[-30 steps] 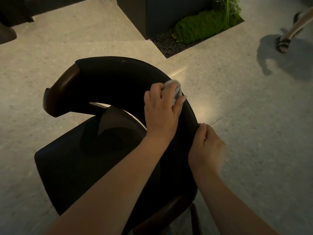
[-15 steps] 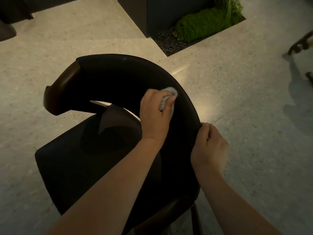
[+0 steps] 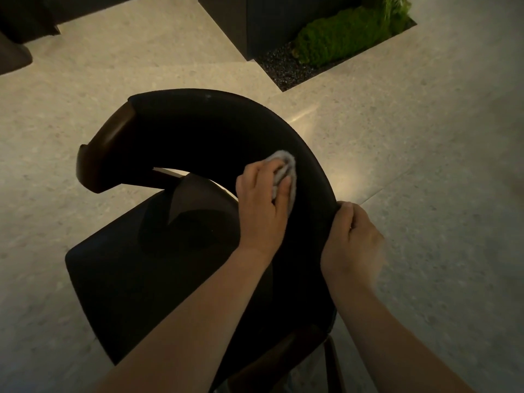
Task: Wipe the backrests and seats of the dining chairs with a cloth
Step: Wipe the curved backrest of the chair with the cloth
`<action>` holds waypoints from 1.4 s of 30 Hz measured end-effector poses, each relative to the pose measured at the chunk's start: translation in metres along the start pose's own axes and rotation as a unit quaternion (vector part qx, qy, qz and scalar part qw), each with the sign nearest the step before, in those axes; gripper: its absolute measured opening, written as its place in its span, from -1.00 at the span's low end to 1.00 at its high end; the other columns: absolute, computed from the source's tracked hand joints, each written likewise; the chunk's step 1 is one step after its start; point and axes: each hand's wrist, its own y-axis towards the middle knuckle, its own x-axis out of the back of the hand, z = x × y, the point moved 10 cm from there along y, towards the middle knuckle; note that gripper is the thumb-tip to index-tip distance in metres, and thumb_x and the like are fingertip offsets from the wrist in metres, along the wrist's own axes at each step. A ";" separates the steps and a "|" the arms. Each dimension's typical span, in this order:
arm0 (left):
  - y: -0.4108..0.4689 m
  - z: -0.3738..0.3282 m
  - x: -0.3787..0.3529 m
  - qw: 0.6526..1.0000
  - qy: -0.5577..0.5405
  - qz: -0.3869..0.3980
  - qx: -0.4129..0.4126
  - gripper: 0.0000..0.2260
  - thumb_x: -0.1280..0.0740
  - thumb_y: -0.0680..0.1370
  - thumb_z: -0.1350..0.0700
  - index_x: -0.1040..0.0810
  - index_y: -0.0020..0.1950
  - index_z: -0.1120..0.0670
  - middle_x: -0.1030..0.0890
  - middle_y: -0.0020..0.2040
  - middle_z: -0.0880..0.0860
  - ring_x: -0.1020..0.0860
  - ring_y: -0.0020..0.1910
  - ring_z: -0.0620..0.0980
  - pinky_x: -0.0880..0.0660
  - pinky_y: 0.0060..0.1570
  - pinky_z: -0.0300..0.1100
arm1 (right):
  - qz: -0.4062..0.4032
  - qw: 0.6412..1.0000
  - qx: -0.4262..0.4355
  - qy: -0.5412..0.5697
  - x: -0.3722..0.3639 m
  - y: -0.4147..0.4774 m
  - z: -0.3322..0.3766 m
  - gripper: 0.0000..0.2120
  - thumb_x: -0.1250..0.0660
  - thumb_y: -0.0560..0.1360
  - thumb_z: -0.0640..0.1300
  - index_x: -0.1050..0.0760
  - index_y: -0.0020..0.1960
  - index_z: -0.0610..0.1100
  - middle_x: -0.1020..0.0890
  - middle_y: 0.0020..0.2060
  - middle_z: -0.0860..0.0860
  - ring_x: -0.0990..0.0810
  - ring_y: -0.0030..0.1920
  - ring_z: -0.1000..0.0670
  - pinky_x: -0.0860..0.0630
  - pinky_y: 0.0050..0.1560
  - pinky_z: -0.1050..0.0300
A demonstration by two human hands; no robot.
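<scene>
Pale floor (image 3: 425, 165) spreads around the chair (image 3: 127, 265); left hand (image 3: 261, 205) presses gripped cloth (image 3: 286, 165) on backrest (image 3: 212, 129), right hand (image 3: 351, 242) clasps its edge.

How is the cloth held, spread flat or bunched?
Bunched: the cloth shows folds and sits wadded in the left hand, pressed against the backrest.

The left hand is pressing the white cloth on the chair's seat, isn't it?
Not quite. The head view shows the left hand pressing the white cloth on the inside of the chair's curved black backrest, not on the seat. The seat lies lower down, and the cloth is not touching it.
</scene>
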 end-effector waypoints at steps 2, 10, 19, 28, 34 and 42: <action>-0.007 0.020 -0.003 0.999 0.023 0.005 0.030 -0.72 -0.09 0.59 -0.08 -0.41 0.22 -0.01 -0.42 0.18 0.02 -0.35 0.14 -0.11 -0.29 0.00 -0.43 | 0.001 1.000 -0.001 0.003 -0.001 0.001 -0.001 -0.64 -0.02 0.64 -0.03 -0.57 -0.07 -0.05 -0.48 -0.43 0.13 -0.44 -0.42 0.14 -0.29 -0.40 0.20; -0.048 0.124 -0.005 0.965 0.007 0.093 0.246 -0.93 -0.20 0.63 0.05 -0.44 0.06 -0.11 -0.49 0.16 -0.01 -0.52 -0.08 -0.24 -0.40 -0.15 -0.38 | -0.004 1.000 -0.009 0.005 0.000 0.002 -0.002 -0.54 0.07 0.56 0.07 -0.59 -0.02 -0.05 -0.49 -0.42 0.14 -0.46 -0.40 0.14 -0.28 -0.38 0.22; -0.027 0.087 -0.010 0.990 0.076 0.035 0.117 -0.80 -0.21 0.62 0.09 -0.40 0.24 -0.06 -0.36 0.16 -0.13 -0.45 0.03 -0.34 -0.37 -0.12 -0.55 | -0.005 1.000 -0.010 0.006 -0.001 0.001 -0.003 -0.60 0.02 0.63 0.00 -0.58 -0.06 -0.06 -0.48 -0.43 0.14 -0.45 -0.42 0.14 -0.28 -0.40 0.23; -0.051 0.152 0.000 0.953 0.092 0.107 0.267 -0.83 -0.26 0.61 0.13 -0.52 0.17 0.15 -0.59 0.05 0.13 -0.57 0.00 0.06 -0.47 -0.02 -0.12 | 0.004 1.000 -0.013 0.002 -0.003 0.002 -0.002 -0.64 -0.02 0.65 -0.05 -0.57 -0.08 -0.07 -0.46 -0.44 0.14 -0.43 -0.43 0.15 -0.24 -0.40 0.27; -0.038 0.124 0.024 0.968 0.022 0.103 0.229 -0.87 -0.25 0.62 0.09 -0.48 0.15 0.04 -0.48 0.14 0.03 -0.48 -0.07 -0.32 -0.41 -0.17 -0.51 | 0.037 0.999 0.013 -0.002 -0.004 0.000 0.009 -0.64 0.01 0.63 0.04 -0.53 -0.09 -0.02 -0.50 -0.38 0.11 -0.48 -0.38 0.13 -0.31 -0.36 0.24; 0.017 0.043 0.047 0.990 -0.021 0.017 0.137 -0.66 -0.32 0.56 -0.09 -0.45 0.27 0.02 -0.42 0.15 -0.05 -0.38 0.04 -0.49 -0.29 -0.06 -0.64 | 0.047 0.997 0.048 -0.029 -0.007 0.023 0.036 -0.70 0.00 0.64 0.04 -0.44 -0.14 0.04 -0.44 -0.38 0.16 -0.42 -0.36 0.21 -0.21 -0.40 0.30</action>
